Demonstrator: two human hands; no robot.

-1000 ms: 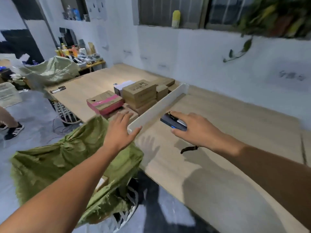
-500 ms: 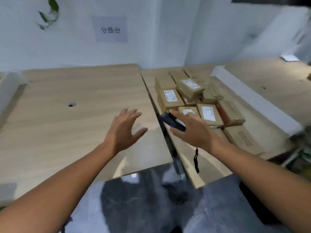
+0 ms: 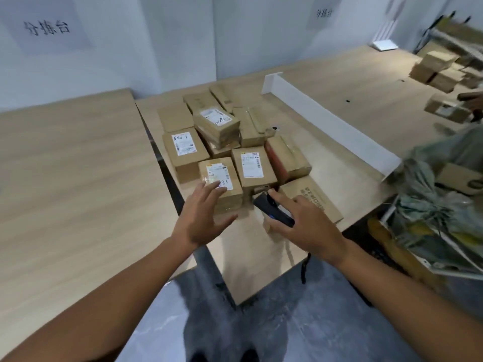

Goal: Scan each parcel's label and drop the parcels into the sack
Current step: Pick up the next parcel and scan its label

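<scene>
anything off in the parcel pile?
Mostly just untidy. One labelled box sits skewed on top of others, and the red-sided parcel lies at an angle with wrinkled tape. Several boxes at the back show no label. Nothing looks torn or spilled. The right hand holds the scanner.

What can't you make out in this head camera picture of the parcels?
Head view: print on the white label of the nearest brown cardboard parcel, blurred, glared, partly behind the left hand.
Head view: black handheld scanner, mostly covered by the right hand.
Head view: green woven sack, blurred, cut off by the right edge.
</scene>
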